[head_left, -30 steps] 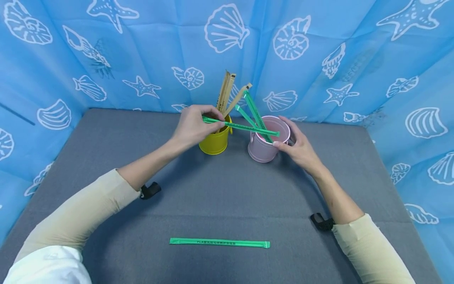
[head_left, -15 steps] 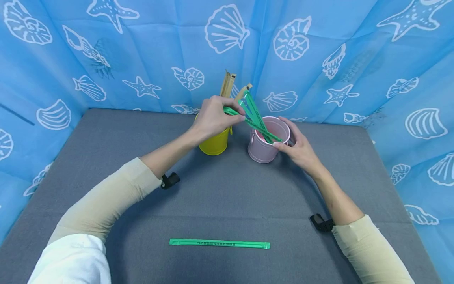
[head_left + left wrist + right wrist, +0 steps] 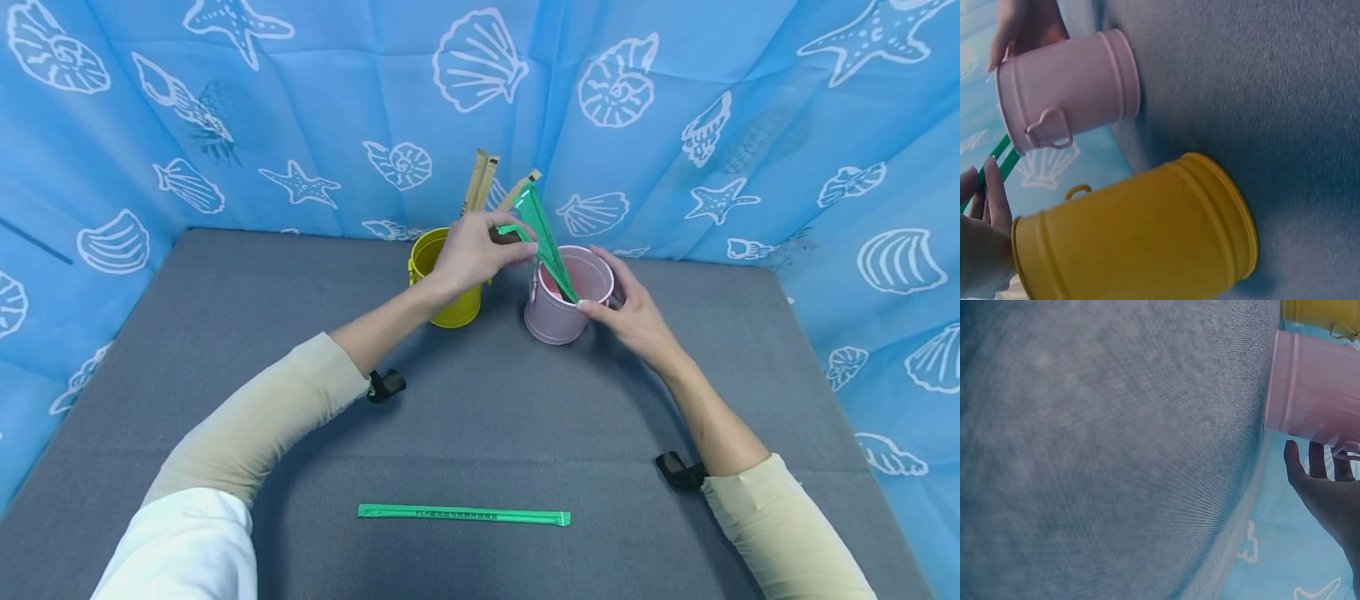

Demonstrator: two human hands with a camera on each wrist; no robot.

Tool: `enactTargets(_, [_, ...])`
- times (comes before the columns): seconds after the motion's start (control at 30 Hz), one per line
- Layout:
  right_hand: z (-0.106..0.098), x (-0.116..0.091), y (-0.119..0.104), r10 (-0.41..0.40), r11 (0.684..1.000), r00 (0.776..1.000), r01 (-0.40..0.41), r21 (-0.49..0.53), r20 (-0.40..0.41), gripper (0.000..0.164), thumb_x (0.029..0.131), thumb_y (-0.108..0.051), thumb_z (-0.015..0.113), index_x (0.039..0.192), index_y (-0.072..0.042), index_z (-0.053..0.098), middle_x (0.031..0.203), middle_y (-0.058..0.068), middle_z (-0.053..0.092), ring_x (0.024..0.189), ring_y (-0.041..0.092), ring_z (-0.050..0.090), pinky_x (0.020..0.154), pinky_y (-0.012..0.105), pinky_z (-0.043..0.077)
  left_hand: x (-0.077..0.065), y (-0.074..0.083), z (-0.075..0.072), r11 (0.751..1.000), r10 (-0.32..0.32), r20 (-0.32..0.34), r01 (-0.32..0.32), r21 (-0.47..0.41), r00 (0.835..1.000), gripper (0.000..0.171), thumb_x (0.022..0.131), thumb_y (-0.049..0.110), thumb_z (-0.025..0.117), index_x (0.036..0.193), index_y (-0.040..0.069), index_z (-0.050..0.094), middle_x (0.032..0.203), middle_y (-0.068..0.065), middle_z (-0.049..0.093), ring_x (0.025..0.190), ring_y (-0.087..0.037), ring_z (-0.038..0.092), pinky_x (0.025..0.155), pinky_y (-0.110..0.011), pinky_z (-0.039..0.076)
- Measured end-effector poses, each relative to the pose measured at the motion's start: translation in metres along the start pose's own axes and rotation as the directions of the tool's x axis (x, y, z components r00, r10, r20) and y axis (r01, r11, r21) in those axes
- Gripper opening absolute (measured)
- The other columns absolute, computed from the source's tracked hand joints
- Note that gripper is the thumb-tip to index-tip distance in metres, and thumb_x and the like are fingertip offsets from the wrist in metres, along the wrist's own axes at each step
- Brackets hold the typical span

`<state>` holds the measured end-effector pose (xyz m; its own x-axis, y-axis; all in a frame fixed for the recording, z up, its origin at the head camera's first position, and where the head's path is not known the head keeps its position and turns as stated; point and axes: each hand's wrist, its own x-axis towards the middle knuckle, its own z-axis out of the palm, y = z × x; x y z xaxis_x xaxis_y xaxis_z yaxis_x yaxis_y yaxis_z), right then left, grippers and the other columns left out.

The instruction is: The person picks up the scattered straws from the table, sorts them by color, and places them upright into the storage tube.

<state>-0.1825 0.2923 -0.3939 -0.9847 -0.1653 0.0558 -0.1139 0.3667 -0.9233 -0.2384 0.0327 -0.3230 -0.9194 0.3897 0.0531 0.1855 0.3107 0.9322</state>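
A green wrapped straw (image 3: 513, 228) is pinched between the thumb and fingers of my left hand (image 3: 480, 250), its lower end at the pink bucket (image 3: 553, 323). More green straws (image 3: 551, 246) lean inside that bucket, tops tilted left. My right hand (image 3: 637, 321) grips the bucket's right side, thumb at the near rim and fingers behind. In the right wrist view, its fingers (image 3: 1317, 461) lie against the bucket wall. Left of it stands a yellow bucket (image 3: 459, 313) with several tan wrapped straws (image 3: 478, 185), partly hidden by my left hand.
One more green straw (image 3: 465, 515) lies flat on the grey cloth-covered table (image 3: 525, 417), near the front. A blue curtain (image 3: 337, 100) with white shells and starfish hangs right behind the buckets and along both sides.
My left hand has moved right, from over the yellow bucket toward the pink one, and the held straw has tipped steeper among the others. My right hand has stayed on the bucket.
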Motion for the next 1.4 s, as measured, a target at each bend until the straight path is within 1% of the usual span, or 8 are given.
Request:
enactTargets(0.13, [0.001, 0.001, -0.001, -0.005, 1.0, 1.0, 0.005, 0.003, -0.004, 0.08, 0.091, -0.01, 0.071, 0.157, -0.023, 0.029, 0.156, 0.009, 0.034, 0.143, 0.027, 0.033, 0.115, 0.053, 0.026, 0.0, -0.001, 0.002, 0.998, -0.007, 0.006, 0.006, 0.056, 1.0, 0.017, 0.089, 0.026, 0.077, 0.102, 0.017, 0.076, 0.096, 0.003, 0.071, 0.083, -0.009, 0.069, 0.073, -0.03, 0.055])
enactTargets(0.3, [0.0, 0.002, -0.003, 0.001, 1.0, 1.0, -0.001, -0.017, -0.015, 0.079, 0.091, -0.009, 0.071, 0.157, -0.024, 0.03, 0.156, 0.008, 0.034, 0.143, 0.026, 0.034, 0.114, 0.051, 0.027, -0.004, 0.0, -0.008, 0.992, 0.011, 0.003, -0.011, 0.13, 1.0, 0.023, 0.088, 0.03, 0.078, 0.107, 0.019, 0.073, 0.099, 0.003, 0.072, 0.086, -0.007, 0.068, 0.071, -0.027, 0.055])
enactTargets(0.57, [0.0, 0.003, -0.006, 0.01, 1.0, 1.0, -0.01, -0.016, -0.014, 0.079, 0.091, -0.01, 0.072, 0.157, -0.024, 0.03, 0.156, 0.007, 0.034, 0.144, 0.025, 0.032, 0.115, 0.049, 0.027, -0.022, 0.007, -0.033, 0.97, 0.134, -0.033, -0.124, 0.209, 0.99, 0.039, 0.087, 0.028, 0.078, 0.121, 0.012, 0.067, 0.102, 0.003, 0.072, 0.087, -0.005, 0.068, 0.076, -0.022, 0.054])
enactTargets(0.7, [-0.001, 0.004, -0.004, 0.008, 1.0, 1.0, -0.008, -0.005, -0.012, 0.08, 0.091, -0.009, 0.072, 0.157, -0.023, 0.029, 0.157, 0.008, 0.034, 0.144, 0.026, 0.032, 0.115, 0.049, 0.027, -0.036, 0.01, -0.044, 0.959, 0.209, -0.047, -0.195, 0.204, 0.977, 0.04, 0.088, 0.024, 0.077, 0.124, 0.012, 0.065, 0.104, 0.004, 0.071, 0.089, -0.004, 0.066, 0.078, -0.021, 0.053])
enactTargets(0.87, [-0.001, 0.004, -0.003, 0.004, 1.0, 1.0, -0.004, -0.002, -0.008, 0.08, 0.091, -0.009, 0.072, 0.157, -0.023, 0.029, 0.157, 0.008, 0.034, 0.144, 0.025, 0.032, 0.116, 0.049, 0.026, -0.057, 0.009, -0.052, 0.943, 0.286, -0.025, -0.277, 0.185, 0.958, 0.042, 0.088, 0.017, 0.078, 0.127, 0.01, 0.063, 0.107, 0.001, 0.071, 0.089, -0.005, 0.066, 0.08, -0.024, 0.054])
enactTargets(1.03, [0.0, 0.003, -0.005, -0.001, 1.0, 1.0, 0.001, 0.003, -0.008, 0.078, 0.091, -0.008, 0.071, 0.156, -0.023, 0.031, 0.156, 0.007, 0.035, 0.143, 0.025, 0.033, 0.115, 0.049, 0.027, -0.083, 0.005, -0.054, 0.933, 0.313, 0.028, -0.313, 0.176, 0.949, 0.042, 0.087, 0.013, 0.078, 0.126, 0.011, 0.064, 0.111, 0.001, 0.069, 0.093, -0.009, 0.066, 0.081, -0.026, 0.054])
enactTargets(1.27, [0.001, 0.002, -0.004, -0.005, 1.0, 1.0, 0.005, 0.002, -0.01, 0.078, 0.091, -0.007, 0.07, 0.156, -0.024, 0.031, 0.156, 0.007, 0.034, 0.143, 0.025, 0.033, 0.115, 0.049, 0.027, -0.118, -0.004, -0.052, 0.923, 0.348, 0.064, -0.354, 0.155, 0.935, 0.053, 0.083, 0.012, 0.082, 0.131, 0.01, 0.06, 0.114, 0.002, 0.067, 0.095, -0.01, 0.064, 0.08, -0.028, 0.054])
enactTargets(1.4, [0.001, 0.001, -0.004, 0.001, 1.0, 1.0, -0.001, 0.003, -0.011, 0.078, 0.091, -0.007, 0.07, 0.156, -0.024, 0.031, 0.156, 0.006, 0.034, 0.144, 0.024, 0.032, 0.115, 0.049, 0.026, -0.136, -0.012, -0.049, 0.927, 0.329, 0.099, -0.341, 0.153, 0.939, 0.056, 0.083, 0.012, 0.082, 0.133, 0.012, 0.059, 0.118, 0.001, 0.066, 0.098, -0.01, 0.063, 0.082, -0.027, 0.054])
